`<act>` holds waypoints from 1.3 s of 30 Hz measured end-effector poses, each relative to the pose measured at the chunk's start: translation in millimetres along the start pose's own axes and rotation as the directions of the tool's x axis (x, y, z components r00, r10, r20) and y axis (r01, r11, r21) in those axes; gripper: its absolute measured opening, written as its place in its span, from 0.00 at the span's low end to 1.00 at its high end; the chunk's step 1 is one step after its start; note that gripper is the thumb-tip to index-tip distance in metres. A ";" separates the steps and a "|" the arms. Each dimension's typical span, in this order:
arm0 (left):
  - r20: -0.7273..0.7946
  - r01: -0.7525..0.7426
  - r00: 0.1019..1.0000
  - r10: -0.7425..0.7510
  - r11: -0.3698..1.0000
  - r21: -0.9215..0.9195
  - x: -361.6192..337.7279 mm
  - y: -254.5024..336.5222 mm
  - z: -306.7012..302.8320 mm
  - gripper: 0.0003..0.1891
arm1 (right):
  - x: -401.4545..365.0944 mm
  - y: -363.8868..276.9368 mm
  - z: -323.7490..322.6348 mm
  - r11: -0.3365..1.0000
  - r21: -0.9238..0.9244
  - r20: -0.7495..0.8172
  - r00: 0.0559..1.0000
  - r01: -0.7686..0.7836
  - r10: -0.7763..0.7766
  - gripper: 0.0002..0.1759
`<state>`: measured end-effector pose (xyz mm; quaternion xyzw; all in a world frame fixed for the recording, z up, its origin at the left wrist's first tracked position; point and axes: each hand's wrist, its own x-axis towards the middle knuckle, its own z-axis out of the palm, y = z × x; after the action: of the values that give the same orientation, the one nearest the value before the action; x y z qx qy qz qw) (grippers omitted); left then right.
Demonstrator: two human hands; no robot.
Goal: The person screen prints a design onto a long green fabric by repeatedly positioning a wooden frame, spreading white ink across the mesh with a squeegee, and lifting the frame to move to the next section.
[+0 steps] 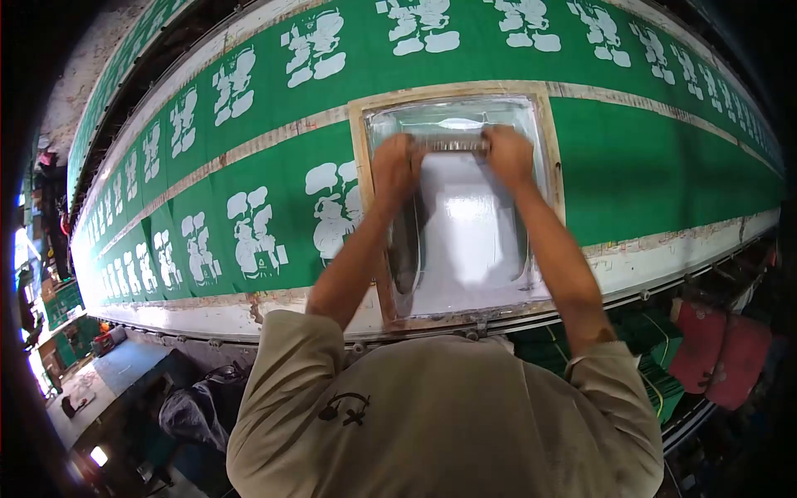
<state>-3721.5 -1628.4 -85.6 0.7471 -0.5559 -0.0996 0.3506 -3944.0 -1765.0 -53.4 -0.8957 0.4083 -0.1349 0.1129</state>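
Note:
A wooden-framed printing screen (558, 195) lies flat over the green fabric on the long table. Both my hands grip a squeegee (452, 144) near the screen's far end. My left hand (397, 166) is wrapped round its left end, and my right hand (508, 155) round its right end. Pale, wet-looking ink (461, 224) covers the mesh between my forearms and shines in the light. The squeegee's lower edge is blurred, so its contact with the mesh is hard to make out.
Green fabric (664, 174) runs along the table in two rows, with white printed figures (253, 232) left of the screen and along the far row. A rail (647, 292) follows the near edge. Red patterned cloth (721, 353) and stacked green pieces (660, 340) are at lower right.

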 end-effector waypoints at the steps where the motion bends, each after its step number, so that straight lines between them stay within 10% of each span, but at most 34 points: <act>1: -0.023 -0.022 0.999 0.024 0.996 0.092 -47.5 7.7 0.7 0.16 | -39.8 -0.8 14.2 0.999 -0.043 0.058 0.998 -0.009 0.012 0.11; 5: 0.232 0.106 0.962 -0.146 0.979 0.176 -219.0 95.6 -44.3 0.19 | -223.0 -29.8 -22.5 0.999 0.040 0.229 0.973 -0.024 0.014 0.19; 8: 0.065 0.042 0.997 -0.048 0.995 0.094 -316.1 104.1 -27.8 0.22 | -298.4 -37.6 -35.6 0.991 0.123 0.174 0.982 0.047 -0.069 0.22; 13: 0.182 0.123 0.978 -0.103 0.987 -0.099 -279.5 37.4 -34.8 0.11 | -265.8 -24.3 -53.5 0.982 0.155 0.242 0.959 0.109 -0.145 0.19; 14: 0.033 0.455 0.888 -0.459 0.867 -0.203 -249.0 70.2 -52.7 0.14 | -254.9 -23.7 -63.3 0.980 0.154 0.327 0.930 0.123 -0.168 0.18; 17: -0.367 0.420 0.887 -0.280 0.820 0.389 -215.5 34.5 -54.2 0.23 | -274.5 -28.5 -73.0 0.984 0.116 0.375 0.911 0.138 -0.173 0.18; 20: -0.060 0.446 0.889 -0.453 0.830 0.334 -220.6 -1.5 -46.2 0.24 | -318.6 -19.2 -46.6 0.976 0.107 0.233 0.950 0.189 -0.209 0.20; 24: -0.092 0.602 0.778 -0.621 0.779 -0.175 -213.0 25.8 -52.8 0.14 | -238.1 3.2 -9.6 0.981 -0.082 0.009 0.985 0.173 -0.173 0.28; 28: -0.063 0.685 0.699 -0.712 0.693 -0.224 -206.0 27.1 -57.1 0.19 | -62.6 27.2 19.8 0.981 -0.033 -0.074 0.978 0.193 -0.195 0.25; 31: -0.052 0.689 0.671 -0.739 0.648 -0.326 -197.2 27.7 -60.3 0.23 | -37.6 15.8 6.3 0.993 0.027 -0.115 0.988 0.111 -0.107 0.23; 33: -0.049 0.686 0.663 -0.747 0.632 -0.361 -189.6 35.2 -56.8 0.23 | -84.1 8.6 -21.7 0.983 -0.095 0.120 0.979 -0.157 0.168 0.20; 35: -0.127 0.624 0.741 -0.660 0.746 -0.232 -191.4 35.0 -52.5 0.23 | -134.8 24.2 -65.0 0.855 0.098 0.254 0.843 -0.510 0.474 0.24; 39: -0.228 0.516 0.799 -0.557 0.829 -0.217 -170.5 80.0 11.1 0.23 | -232.4 171.0 -64.4 0.560 0.578 0.254 0.783 -0.593 0.567 0.28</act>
<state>-3850.1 -1490.3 -84.0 0.8529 -0.2569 -0.1277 0.4363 -4231.8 -1703.5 -81.1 -0.6217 0.6074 -0.2012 0.4518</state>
